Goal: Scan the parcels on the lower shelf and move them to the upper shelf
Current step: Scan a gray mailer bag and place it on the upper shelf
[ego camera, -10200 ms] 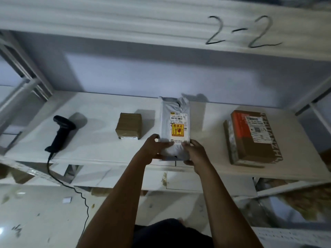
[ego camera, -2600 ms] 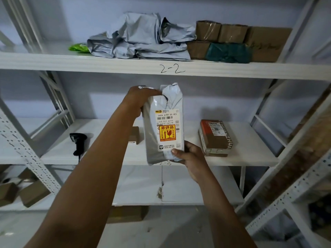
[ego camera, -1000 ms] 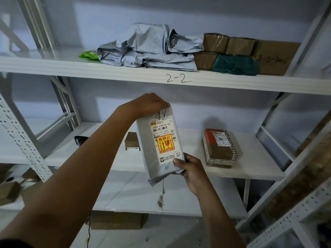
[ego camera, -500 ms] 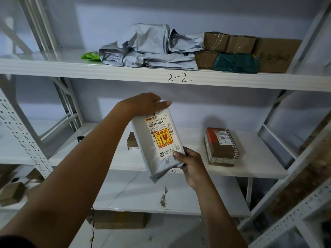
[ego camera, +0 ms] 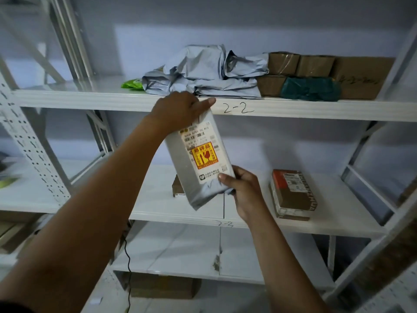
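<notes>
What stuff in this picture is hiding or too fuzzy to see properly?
All in the head view:
- The small brown box on the lower shelf: mostly hidden behind the grey parcel.
- Small print on the parcel's label: too blurred to read.
- The green packet on the upper shelf: partly covered by the grey bags.
- The black cable: its top end vanishes behind the left arm.

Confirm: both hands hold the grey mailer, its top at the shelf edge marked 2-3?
Wrong label. In the head view, the left hand and right hand hold the grey mailer with its top at the upper shelf edge marked 2-2; 2-3 marks the lower shelf.
</notes>
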The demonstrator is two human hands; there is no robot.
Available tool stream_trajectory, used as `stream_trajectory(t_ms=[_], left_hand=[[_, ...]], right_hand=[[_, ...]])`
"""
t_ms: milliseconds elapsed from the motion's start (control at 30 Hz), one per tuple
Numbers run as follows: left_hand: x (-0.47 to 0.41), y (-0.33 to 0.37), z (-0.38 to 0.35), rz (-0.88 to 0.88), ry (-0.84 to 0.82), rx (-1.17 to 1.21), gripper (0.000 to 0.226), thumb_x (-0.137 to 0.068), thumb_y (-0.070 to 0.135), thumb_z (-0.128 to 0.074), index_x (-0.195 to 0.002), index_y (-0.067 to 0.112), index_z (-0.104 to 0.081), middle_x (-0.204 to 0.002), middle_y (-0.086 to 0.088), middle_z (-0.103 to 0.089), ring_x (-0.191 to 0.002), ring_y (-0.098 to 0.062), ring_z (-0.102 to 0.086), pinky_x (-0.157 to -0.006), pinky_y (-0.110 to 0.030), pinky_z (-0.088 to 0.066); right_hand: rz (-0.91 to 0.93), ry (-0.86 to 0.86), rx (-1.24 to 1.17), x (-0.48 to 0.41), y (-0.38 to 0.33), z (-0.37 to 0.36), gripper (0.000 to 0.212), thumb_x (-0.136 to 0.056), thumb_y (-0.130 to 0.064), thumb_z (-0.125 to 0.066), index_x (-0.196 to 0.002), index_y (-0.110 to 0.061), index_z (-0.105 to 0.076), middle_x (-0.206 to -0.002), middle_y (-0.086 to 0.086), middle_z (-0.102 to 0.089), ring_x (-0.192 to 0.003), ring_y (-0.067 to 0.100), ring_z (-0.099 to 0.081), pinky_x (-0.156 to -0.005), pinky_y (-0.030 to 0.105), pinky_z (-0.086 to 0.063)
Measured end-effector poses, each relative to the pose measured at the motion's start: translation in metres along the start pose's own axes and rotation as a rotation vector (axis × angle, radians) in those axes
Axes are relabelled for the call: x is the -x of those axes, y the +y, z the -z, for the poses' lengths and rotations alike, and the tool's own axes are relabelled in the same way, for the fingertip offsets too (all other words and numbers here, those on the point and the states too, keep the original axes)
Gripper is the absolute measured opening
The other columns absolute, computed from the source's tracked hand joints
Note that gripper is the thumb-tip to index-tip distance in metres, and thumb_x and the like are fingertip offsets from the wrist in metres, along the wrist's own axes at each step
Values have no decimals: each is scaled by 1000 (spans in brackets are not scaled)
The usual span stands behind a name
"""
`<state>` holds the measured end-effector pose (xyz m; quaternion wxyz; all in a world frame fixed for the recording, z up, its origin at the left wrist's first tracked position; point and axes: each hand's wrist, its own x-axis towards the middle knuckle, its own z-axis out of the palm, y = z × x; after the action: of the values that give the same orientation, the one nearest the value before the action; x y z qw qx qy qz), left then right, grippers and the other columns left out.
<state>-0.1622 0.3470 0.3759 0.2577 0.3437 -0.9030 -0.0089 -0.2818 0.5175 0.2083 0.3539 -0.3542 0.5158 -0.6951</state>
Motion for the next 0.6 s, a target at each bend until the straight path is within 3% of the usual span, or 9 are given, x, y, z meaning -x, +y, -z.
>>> stream_trajectory(t_ms=[67,133,200,300,367,433,533,600], left_hand=[[1,-7,10,-26,188,-91,71,-97,77,-28,-77,18,-62,-76,-2,-64,-72,-24,-66,-70,-37,-52],[2,-15,17,-3,363,-159,65,-96,75,-33,-100,22,-70,-102,-7,-68,-97,-32,-67,-87,-46,-52],[4,-25,21,105,393,-175,66,-94,75,-36,-132,29,-62,-139,-8,-58,-130,-35,-51,-107,-57,-36],[13,-35,30,211,407,-37,69,-92,73,-45,-151,36,-42,-164,-8,-27,-152,-35,-21,-115,-64,-24],[13,-45,38,260,438,209,76,-92,64,-56,-157,36,-29,-169,-11,-11,-156,-36,-8,-119,-60,-23],[6,-65,43,305,456,508,87,-90,54,-66,-161,33,-20,-169,-13,-9,-155,-37,-18,-121,-51,-26],[-7,-86,49,331,563,968,89,-79,41,-69,-157,27,-29,-142,-7,-55,-123,-21,-62,-102,-38,-55],[-19,-99,53,342,554,1160,71,-89,18,-59,-155,25,-33,-121,5,-64,-108,-11,-67,-90,-28,-59]], right_hand=[[19,-13,7,-7,-10,-13,21,-84,-5,-73,-99,-20,-77,-99,6,-79,-89,23,-67,-77,40,-47],[30,-26,-11,-14,-21,-27,20,-86,-5,-73,-97,-20,-77,-97,4,-79,-91,23,-68,-81,43,-51],[31,-33,-24,-25,-35,-43,18,-87,-6,-74,-98,-20,-76,-97,2,-79,-96,22,-69,-89,46,-56],[56,-41,-16,-45,-59,-69,16,-87,-9,-75,-103,-12,-76,-97,4,-79,-94,22,-71,-92,47,-57],[83,-53,-18,-61,-75,-89,13,-86,-10,-76,-99,-10,-76,-93,6,-79,-90,22,-72,-91,48,-58],[105,-67,-56,-78,-91,-109,9,-86,-9,-77,-95,-10,-76,-88,6,-79,-85,24,-72,-85,46,-59],[114,-52,-125,-106,-114,-144,13,-85,-10,-78,-96,-3,-75,-81,9,-76,-73,27,-66,-73,41,-60],[99,-29,-117,-123,-131,-163,19,-86,-10,-78,-100,2,-73,-75,8,-71,-61,20,-66,-66,36,-64]])
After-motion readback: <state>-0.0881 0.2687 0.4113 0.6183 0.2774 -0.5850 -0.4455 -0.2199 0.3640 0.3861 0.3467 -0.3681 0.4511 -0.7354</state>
